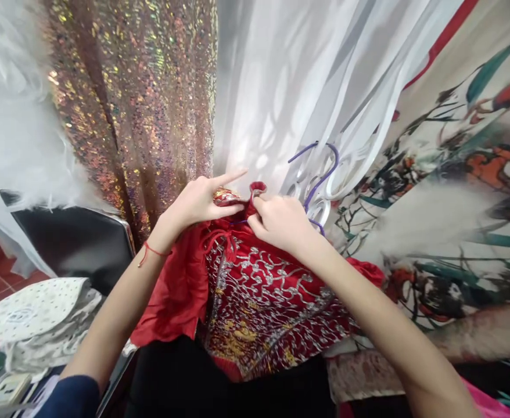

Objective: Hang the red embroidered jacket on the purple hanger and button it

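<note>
A red garment (264, 296) with silver and gold embroidery hangs in front of me on a purple hanger (320, 174). My left hand (200, 203) pinches the left side of its collar, forefinger stretched out. My right hand (281, 220) is closed on the right side of the collar (257, 188), next to the hanger's hook. A thin red string (153, 251) circles my left wrist.
A gold sequinned dress (137, 98) hangs at the left, sheer white fabric (298, 75) behind, and a floral printed cloth (459, 191) at the right. A black chair back (72, 241) and a white dotted cloth bundle (37, 322) stand at the lower left.
</note>
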### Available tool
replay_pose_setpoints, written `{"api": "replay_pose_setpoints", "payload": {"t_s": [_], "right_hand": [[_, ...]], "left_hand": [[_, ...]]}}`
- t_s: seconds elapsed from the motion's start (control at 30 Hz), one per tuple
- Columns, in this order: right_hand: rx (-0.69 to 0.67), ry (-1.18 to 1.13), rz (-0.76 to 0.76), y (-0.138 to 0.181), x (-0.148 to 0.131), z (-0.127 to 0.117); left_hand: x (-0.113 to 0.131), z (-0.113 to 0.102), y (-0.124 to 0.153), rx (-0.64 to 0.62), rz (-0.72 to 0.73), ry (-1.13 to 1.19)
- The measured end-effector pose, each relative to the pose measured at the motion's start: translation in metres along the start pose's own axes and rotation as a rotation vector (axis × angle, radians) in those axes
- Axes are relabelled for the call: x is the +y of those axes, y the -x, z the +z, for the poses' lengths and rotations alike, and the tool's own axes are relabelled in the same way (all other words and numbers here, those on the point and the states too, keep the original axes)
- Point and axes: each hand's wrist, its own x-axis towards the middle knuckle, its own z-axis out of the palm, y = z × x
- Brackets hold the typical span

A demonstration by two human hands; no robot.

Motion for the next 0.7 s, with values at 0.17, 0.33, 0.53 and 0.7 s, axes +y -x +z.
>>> {"api": "replay_pose_setpoints", "payload": {"t_s": [0.17, 0.33, 0.53, 0.7], "right_hand": [[0.241, 0.135, -0.188, 0.007, 0.007, 0.016], [0.381, 0.071, -0.104, 0.037, 0.006, 0.013], [0.293, -0.295, 0.471, 0.082, 0.049, -0.015], [-0.333, -1.056, 0.432, 0.081, 0.091, -0.026]], "left_hand": [[-0.002, 0.001, -0.021, -0.176, 0.130, -0.089], [-0.004, 0.017, -0.015, -0.063, 0.043, -0.088], [0.002, 0.022, -0.018, -0.072, 0.008, 0.117], [0.012, 0.016, -0.020, -0.280, 0.069, 0.384]]}}
